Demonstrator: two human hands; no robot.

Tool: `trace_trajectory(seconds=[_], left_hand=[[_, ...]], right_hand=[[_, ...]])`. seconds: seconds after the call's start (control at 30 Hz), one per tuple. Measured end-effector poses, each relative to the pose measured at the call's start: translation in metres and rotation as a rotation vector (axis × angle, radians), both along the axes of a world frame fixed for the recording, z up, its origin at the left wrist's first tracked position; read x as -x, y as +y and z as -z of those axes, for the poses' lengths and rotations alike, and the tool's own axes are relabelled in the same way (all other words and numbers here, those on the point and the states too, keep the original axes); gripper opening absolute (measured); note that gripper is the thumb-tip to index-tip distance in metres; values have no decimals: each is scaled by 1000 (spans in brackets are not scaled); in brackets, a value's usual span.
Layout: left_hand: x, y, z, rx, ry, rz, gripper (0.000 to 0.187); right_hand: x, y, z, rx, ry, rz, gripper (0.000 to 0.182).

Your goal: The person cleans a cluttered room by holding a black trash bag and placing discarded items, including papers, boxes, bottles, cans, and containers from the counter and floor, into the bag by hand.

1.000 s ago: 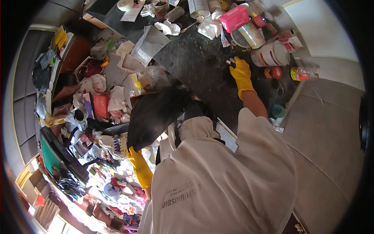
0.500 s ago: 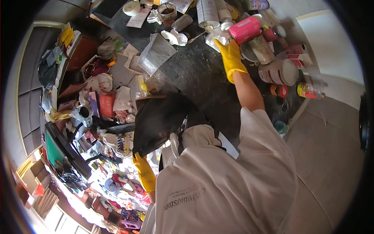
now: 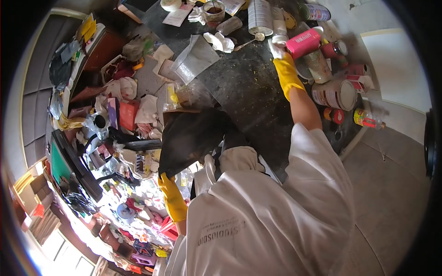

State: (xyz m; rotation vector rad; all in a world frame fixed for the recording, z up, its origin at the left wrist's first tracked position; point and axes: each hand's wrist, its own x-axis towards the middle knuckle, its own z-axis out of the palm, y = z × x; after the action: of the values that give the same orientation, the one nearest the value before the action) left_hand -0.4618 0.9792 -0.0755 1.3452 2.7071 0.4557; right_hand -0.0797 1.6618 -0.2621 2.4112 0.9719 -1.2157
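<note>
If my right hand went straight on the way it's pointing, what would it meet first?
Beyond the white tissue at its fingertips, your right hand would probably meet the pale, white-capped container first, though depth is unclear.

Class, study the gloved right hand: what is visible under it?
Crumpled white material pokes out ahead of the right hand, with black tabletop beside it. The yellow glove covers whatever lies beneath the palm, so how far the material extends cannot be told.

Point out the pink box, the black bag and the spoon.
Pink box (image 3: pixel 304 43): head view, middle of its long side.
Black bag (image 3: pixel 193 138): head view, middle of its side.
Spoon (image 3: pixel 260 37): head view, its bowl.
</note>
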Motion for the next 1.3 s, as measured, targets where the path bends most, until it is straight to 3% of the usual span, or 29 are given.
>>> trace_trajectory(seconds=[0.07, 0.2, 0.3, 0.37, 0.43, 0.5, 0.53, 0.67, 0.8, 0.83, 0.9, 1.0, 1.07, 1.13, 1.17, 1.27, 1.3], left_hand=[[2, 0, 5, -6, -9, 16, 44], [10, 2, 13, -5, -85, 33, 44], [9, -4, 18, -105, -498, -221, 44], [9, -8, 27, -188, -622, -312, 43], [11, -19, 53, -299, -447, -198, 26], [5, -9, 9, -320, -686, -269, 30], [1, 15, -48, -285, -1062, -434, 28], [8, -11, -7, -359, -1045, -285, 27], [5, -21, -5, -404, -997, -259, 29], [6, -25, -4, -429, -1024, -278, 29], [2, -30, -5, -472, -1028, -310, 28], [-1, -46, -10, -467, -1051, -338, 35], [-1, -60, -5, -447, -890, -248, 36], [-1, -67, -1, -439, -868, -254, 36], [0, -69, 2, -437, -894, -288, 36], [7, -70, 10, -432, -1034, -482, 36], [11, -71, 14, -446, -1069, -533, 36]], right_hand=[[-2, -13, -1, 122, 121, 82, 43], [-52, -117, -34, -57, 540, 148, 43], [-74, -192, -70, -146, 821, 154, 44], [-69, -232, -96, -191, 974, 68, 45], [-35, -262, -121, -189, 1104, -97, 47], [12, -294, -147, -89, 1220, -260, 46], [45, -314, -160, 13, 1241, -330, 45], [174, -410, -197, 415, 1189, -681, 41], [265, -491, -213, 551, 722, -1046, 39], [256, -492, -210, 171, 1009, -1347, 35], [278, -511, -226, -138, 630, -1497, 34], [319, -536, -128, -495, 738, -1825, 40], [347, -540, -92, -626, 626, -2231, 53], [324, -549, -171, -110, 1032, -1165, 47], [311, -547, -140, -556, 1038, -1553, 45], [304, -541, -120, -462, 1293, -1334, 35], [291, -535, -166, -440, 1292, -1306, 34]])
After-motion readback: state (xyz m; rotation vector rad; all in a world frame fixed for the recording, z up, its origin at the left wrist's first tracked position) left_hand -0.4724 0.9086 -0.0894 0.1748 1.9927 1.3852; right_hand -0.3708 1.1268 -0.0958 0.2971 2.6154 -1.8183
